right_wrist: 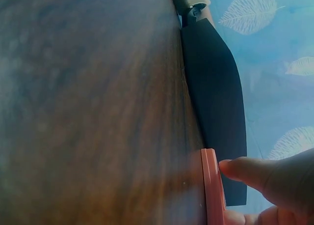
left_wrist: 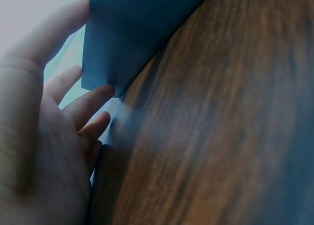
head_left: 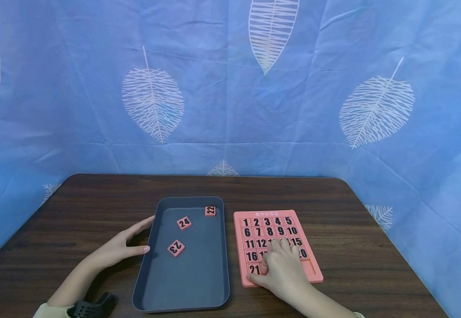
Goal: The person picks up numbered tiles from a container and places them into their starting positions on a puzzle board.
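A pink number board [head_left: 311, 269] lies on the table, its upper rows filled with numbered tiles. My right hand [head_left: 283, 267] is over its lower part, hiding some tiles. The thumb and curled index finger pinch the tile numbered 21 [head_left: 254, 269] at the lower left. In the right wrist view the thumb [right_wrist: 250, 171] is right at the board's edge [right_wrist: 212, 185]. My left hand [head_left: 116, 247] rests with spread fingers against the left side of a dark grey tray [head_left: 182, 282]. Tiles 22 [head_left: 210, 211], 24 [head_left: 184, 223] and 23 [head_left: 176, 248] lie apart inside the tray.
The dark wooden table [head_left: 357, 247] extends around tray and board. A blue cloth [head_left: 222, 110] with white leaf prints hangs behind it. On the left wrist is a black band [head_left: 91, 308].
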The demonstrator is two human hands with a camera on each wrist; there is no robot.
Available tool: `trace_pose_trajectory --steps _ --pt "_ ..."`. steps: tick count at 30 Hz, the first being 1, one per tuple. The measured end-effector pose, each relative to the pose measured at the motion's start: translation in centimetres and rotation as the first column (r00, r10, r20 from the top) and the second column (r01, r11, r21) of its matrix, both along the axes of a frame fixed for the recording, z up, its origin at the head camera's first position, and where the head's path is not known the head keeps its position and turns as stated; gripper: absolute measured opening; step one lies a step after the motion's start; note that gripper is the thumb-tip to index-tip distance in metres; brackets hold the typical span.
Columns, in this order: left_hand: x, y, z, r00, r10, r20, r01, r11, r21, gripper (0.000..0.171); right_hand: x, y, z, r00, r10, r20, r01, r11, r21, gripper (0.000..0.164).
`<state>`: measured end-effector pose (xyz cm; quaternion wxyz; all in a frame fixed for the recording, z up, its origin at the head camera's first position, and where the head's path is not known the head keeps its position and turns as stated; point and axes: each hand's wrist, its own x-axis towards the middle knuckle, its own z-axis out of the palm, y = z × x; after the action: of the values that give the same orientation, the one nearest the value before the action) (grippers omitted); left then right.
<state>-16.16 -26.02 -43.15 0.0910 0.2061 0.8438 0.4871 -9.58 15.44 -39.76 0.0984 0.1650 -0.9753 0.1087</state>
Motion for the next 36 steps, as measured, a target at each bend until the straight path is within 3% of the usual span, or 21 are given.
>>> trace_pose_trajectory --steps 11,17,27,36 --pt "0.1 0.1 -0.3 1.000 0.006 0.001 -0.006 1.000 -0.001 0.074 -0.5 0.4 0.7 1.000 0.021 0.008 -0.020 0.999 -0.025 0.038" --pt "0.0 0.0 -0.4 1.000 -0.003 0.004 0.003 1.000 0.006 0.074 -1.9 -0.2 2.1 0.993 0.061 -0.100 -0.071 0.993 -0.098 0.019" --pt "-0.1 -0.1 -0.2 1.000 -0.010 -0.008 0.010 1.000 0.006 0.073 -5.5 -3.5 3.6 0.983 0.121 -0.138 -0.149 0.964 -0.221 0.025" --pt "0.0 -0.1 -0.1 1.000 -0.014 0.001 0.014 1.000 0.005 0.073 -9.3 -5.7 3.4 0.984 0.153 -0.086 -0.170 0.955 -0.244 0.028"
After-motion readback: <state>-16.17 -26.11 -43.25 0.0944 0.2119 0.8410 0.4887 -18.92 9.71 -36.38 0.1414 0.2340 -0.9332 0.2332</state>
